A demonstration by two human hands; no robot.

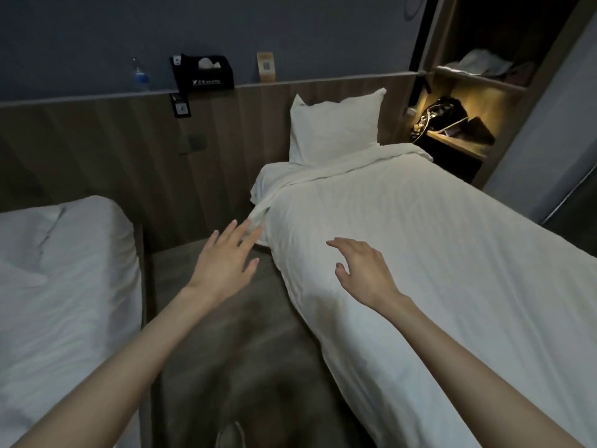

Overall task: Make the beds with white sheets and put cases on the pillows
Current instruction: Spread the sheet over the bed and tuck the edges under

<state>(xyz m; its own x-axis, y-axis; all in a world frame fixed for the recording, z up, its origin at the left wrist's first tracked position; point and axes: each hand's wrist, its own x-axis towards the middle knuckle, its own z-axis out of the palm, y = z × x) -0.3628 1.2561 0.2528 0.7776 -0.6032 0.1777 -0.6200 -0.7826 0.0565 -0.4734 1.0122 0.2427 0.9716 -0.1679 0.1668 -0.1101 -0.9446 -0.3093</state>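
Left hand [223, 263] and right hand [361, 270], fingers [237, 232] released and empty, hover by the white sheet [420, 253], whose rumpled corner likely needs tucking next.

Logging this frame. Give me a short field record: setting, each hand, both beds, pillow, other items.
setting: dim bedroom, two beds with a carpeted aisle between them
left hand: open, fingers straight, reaching to the right bed's near corner; contact unclear
right hand: open, fingers spread over the right bed
right bed: white cover spread out, bunched at the top edge
pillow: white, upright against the headboard
left bed: white sheet, wrinkled
other: tissue box, water bottle
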